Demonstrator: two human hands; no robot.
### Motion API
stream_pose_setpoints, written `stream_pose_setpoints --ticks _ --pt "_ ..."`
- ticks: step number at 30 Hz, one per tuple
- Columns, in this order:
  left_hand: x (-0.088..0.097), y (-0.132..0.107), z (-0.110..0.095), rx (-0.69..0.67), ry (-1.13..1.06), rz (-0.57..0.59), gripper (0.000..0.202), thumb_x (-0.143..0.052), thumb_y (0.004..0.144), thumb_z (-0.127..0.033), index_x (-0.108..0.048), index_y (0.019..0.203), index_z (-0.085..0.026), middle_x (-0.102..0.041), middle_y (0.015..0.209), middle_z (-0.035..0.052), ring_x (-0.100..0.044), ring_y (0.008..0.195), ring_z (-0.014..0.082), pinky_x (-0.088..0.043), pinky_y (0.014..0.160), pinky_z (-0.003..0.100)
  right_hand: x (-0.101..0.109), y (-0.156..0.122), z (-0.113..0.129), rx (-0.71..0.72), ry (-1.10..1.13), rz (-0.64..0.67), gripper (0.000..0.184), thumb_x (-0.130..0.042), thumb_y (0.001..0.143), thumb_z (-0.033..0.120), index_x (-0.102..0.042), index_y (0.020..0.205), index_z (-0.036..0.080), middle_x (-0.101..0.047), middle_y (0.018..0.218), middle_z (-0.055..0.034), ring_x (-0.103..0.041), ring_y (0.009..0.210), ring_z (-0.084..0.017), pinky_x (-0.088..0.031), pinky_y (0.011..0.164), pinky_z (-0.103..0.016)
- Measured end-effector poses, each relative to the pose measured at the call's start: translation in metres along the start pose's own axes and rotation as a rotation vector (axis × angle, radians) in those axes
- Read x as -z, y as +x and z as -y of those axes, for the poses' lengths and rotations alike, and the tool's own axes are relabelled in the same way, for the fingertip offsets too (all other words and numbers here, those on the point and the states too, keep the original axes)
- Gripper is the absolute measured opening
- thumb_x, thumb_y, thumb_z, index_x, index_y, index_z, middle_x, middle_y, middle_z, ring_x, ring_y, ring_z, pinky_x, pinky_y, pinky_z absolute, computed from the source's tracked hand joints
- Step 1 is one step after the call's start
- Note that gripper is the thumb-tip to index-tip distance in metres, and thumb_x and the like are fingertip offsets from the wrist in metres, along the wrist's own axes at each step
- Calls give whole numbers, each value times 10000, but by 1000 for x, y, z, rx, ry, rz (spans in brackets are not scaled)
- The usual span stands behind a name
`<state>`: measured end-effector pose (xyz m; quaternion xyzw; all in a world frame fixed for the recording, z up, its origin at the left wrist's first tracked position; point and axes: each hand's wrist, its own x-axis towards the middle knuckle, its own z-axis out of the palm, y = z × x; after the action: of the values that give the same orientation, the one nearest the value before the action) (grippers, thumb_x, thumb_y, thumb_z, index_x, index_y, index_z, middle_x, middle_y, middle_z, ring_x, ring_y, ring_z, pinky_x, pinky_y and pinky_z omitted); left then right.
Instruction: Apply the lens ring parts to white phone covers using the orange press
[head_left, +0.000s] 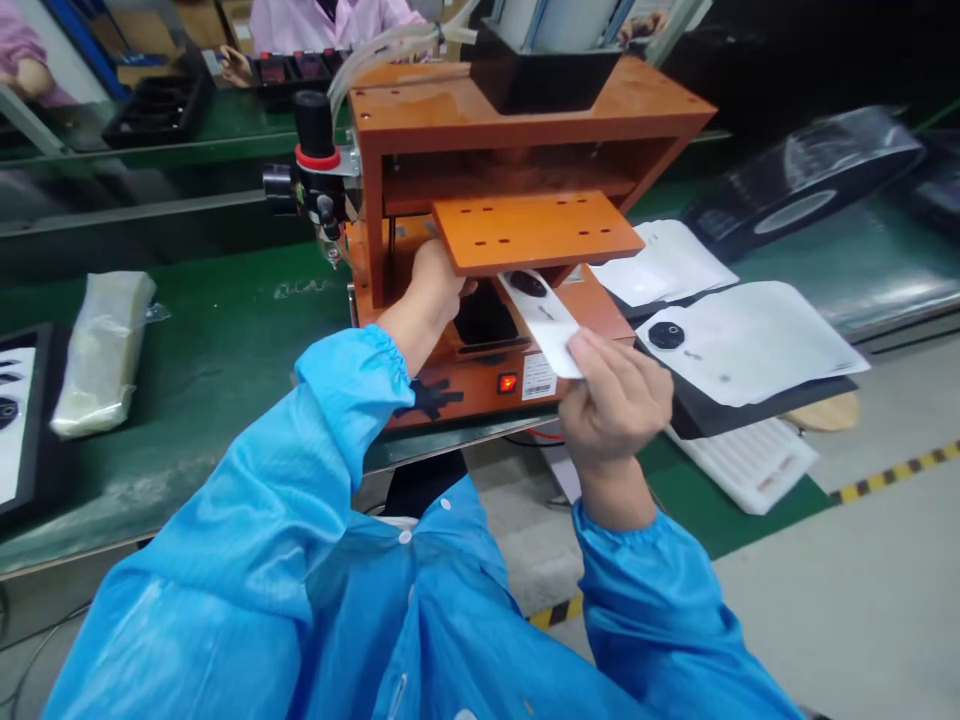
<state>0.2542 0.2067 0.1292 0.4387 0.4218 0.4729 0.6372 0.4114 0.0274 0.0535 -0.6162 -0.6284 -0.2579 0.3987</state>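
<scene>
My right hand (616, 395) pinches the near end of a white phone back panel (551, 325) with a round black camera patch. The panel slants in under the raised orange plate (536, 235) of an orange press (371, 180). My left hand (436, 275) reaches under the left side of that plate. Its fingers are mostly hidden there, so what they hold cannot be made out. Beside it lies a dark recessed bed (486, 318) on the press base. A lit red switch (508, 383) and a white label (538, 377) are on the front of the base.
White panels (754, 340) lie in stacks on the right. A clear-wrapped bundle (105, 350) and a black tray (46, 400) are on the green bench at left. An air regulator (319, 165) sticks out left of the press. Other people (330, 25) sit across the bench.
</scene>
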Motion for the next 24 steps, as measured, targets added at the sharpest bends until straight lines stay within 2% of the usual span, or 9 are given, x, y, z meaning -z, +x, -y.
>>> stream_pose_setpoints --ticks 2,5,7,11,14,17,19,21,24 --pt "14 -25 -3 32 55 -16 116 -633 935 -218 -631 821 -192 -695 726 30 -678 656 159 -508 614 265 -18 21 2 -46 14 108 504 -340 1098 280 -825 1232 240 -810 1235 -156 -746 1189 -338 -554 990 -524" --pt "54 -90 -4 97 156 106 197 -734 885 -354 -673 792 -192 -708 684 37 -675 601 173 -493 534 265 -36 48 11 -50 42 331 493 -342 1126 307 -781 1347 262 -765 1380 -137 -689 1280 -327 -499 1031 -520" --pt "88 -137 -3 180 240 181 290 -759 862 -479 -697 819 -199 -716 657 36 -640 517 174 -440 445 259 -44 61 15 32 75 461 463 -377 1127 293 -762 1382 254 -753 1412 -125 -677 1285 -326 -490 1033 -516" --pt "142 -202 7 226 570 379 306 -684 937 -485 -717 882 -186 -795 779 49 -730 624 193 -521 517 259 -50 72 10 219 126 565 436 -415 1116 265 -775 1353 201 -768 1386 -110 -705 1180 -321 -548 998 -500" --pt "157 -219 22 46 807 431 307 -573 1025 -400 -706 855 -181 -778 757 33 -708 612 162 -508 555 244 -50 72 0 243 201 581 424 -449 1105 280 -757 1391 219 -753 1416 -88 -696 1225 -317 -567 1068 -512" --pt "157 -221 37 -359 1045 434 332 -541 1047 -282 -614 735 -192 -653 640 7 -604 571 143 -454 563 259 -47 72 -5 217 244 626 414 -526 1072 309 -740 1417 236 -725 1462 -77 -664 1307 -339 -543 1139 -543" --pt "153 -219 42 -614 1141 444 307 -539 1037 -219 -587 734 -197 -635 677 24 -587 634 165 -473 613 290 -45 72 -1 200 225 642 436 -570 1048 346 -724 1435 218 -701 1494 -91 -642 1340 -365 -525 1153 -563" --pt "148 -217 46 -726 1171 474 246 -542 1030 -190 -603 793 -193 -675 779 56 -604 714 188 -509 676 314 -41 71 9 170 171 635 438 -556 1052 365 -726 1414 187 -696 1489 -122 -637 1328 -385 -521 1129 -578" --pt "143 -216 50 -756 1182 508 223 -549 1029 -190 -591 810 -198 -680 821 65 -597 734 193 -516 687 323 -37 75 29 137 66 617 394 -535 1070 399 -757 1293 161 -745 1347 -171 -644 1259 -403 -517 1061 -588"
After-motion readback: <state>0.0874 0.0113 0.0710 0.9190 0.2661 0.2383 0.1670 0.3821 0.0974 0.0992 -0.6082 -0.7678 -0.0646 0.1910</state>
